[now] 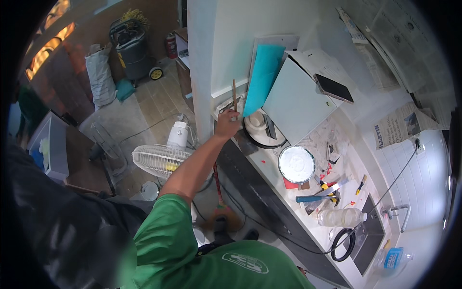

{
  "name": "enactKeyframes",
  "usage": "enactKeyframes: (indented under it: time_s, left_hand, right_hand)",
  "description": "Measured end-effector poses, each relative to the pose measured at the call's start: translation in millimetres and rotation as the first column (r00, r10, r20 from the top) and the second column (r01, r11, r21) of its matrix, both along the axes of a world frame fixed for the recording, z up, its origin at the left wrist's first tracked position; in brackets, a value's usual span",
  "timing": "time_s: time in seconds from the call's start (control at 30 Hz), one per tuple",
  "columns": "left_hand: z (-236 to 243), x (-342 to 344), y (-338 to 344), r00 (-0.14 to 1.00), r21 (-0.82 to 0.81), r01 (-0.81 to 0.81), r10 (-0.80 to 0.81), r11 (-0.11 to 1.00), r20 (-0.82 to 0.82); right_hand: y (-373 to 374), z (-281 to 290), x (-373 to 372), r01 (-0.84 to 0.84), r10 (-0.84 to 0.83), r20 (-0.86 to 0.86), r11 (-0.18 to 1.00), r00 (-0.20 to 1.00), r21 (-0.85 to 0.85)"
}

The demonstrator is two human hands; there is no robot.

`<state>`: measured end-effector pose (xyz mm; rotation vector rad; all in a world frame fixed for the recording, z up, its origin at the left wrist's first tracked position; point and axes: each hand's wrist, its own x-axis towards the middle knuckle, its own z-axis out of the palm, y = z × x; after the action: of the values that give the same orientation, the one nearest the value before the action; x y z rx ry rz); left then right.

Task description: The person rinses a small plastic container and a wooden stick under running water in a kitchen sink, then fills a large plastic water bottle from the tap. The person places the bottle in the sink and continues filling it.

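Note:
My left hand [227,124] reaches across to the far left end of the counter, its fingers closed at the lower end of a thin brown wooden stick [234,93]. The stick points up along the white wall. Just right of the hand stands a teal sheet [263,77], leaning against a grey panel. Below that sheet, close to the hand, a round cream-coloured piece [256,121] lies on a dark-rimmed round lid. My right hand is out of the picture.
On the counter are a large pale board [299,98], a phone [333,88], a white tub [297,164], a hammer [315,198], a clear bottle [339,217] and a sink [370,236]. A white fan [163,156] stands left of my arm; cables cross the floor.

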<state>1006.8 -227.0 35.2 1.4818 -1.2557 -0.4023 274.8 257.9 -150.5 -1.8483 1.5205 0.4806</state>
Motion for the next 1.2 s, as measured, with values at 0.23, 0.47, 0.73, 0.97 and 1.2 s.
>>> enactKeyframes:
  time_s: [0.23, 0.47, 0.73, 0.97, 1.2]
  left_hand:
    - [3, -20, -7, 0.987, 0.246, -0.160, 0.155, 0.956, 0.040]
    - [11, -29, -7, 0.985, 0.377, -0.175, 0.167, 0.910, 0.055]
    - [2, -34, -1, 0.974, 0.337, -0.226, 0.211, 0.914, 0.080]
    - [-12, -31, 0, 0.971, 0.308, -0.239, 0.233, 0.921, 0.056]
    - [-17, -29, 0, 0.987, 0.267, -0.153, 0.160, 0.952, -0.004]
  right_hand:
    - [-45, 91, 71, 0.216, -0.218, 0.010, 0.971, 0.976, 0.100]
    - [-52, 137, 106, 0.269, -0.270, -0.005, 0.955, 0.963, 0.129]
    - [-51, 128, 96, 0.203, -0.206, 0.035, 0.976, 0.978, 0.081]
    - [-52, 129, 92, 0.126, -0.122, 0.096, 0.991, 0.988, -0.036]
    - [-50, 127, 91, 0.073, -0.066, 0.087, 0.994, 0.994, -0.082]
